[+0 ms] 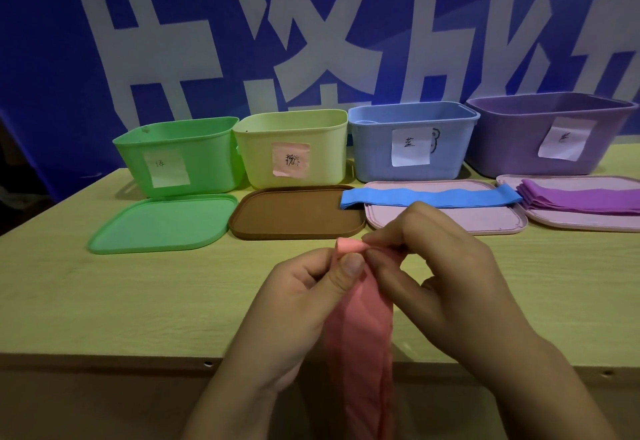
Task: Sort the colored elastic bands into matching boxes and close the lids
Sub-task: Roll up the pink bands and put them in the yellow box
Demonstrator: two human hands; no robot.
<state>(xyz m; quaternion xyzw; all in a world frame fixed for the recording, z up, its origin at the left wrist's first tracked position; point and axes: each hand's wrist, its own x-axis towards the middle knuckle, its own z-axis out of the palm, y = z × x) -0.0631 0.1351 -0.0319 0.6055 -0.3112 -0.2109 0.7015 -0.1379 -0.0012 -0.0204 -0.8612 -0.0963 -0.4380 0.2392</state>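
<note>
Both the left hand [304, 287] and right hand [433, 266] pinch the pink band's [360, 328] top end, in front of the brown lid [294, 212]. Its hanging tail could snag the table edge [104, 361], or the fold may slip loose.

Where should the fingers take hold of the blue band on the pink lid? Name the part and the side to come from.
Probably the blue band is best taken at its left end, coming from the left and above. That end overhangs the pink lid edge, so fingers could slip under it. Its right end lies against the purple bands, and both hands are busy with the pink band.
</note>
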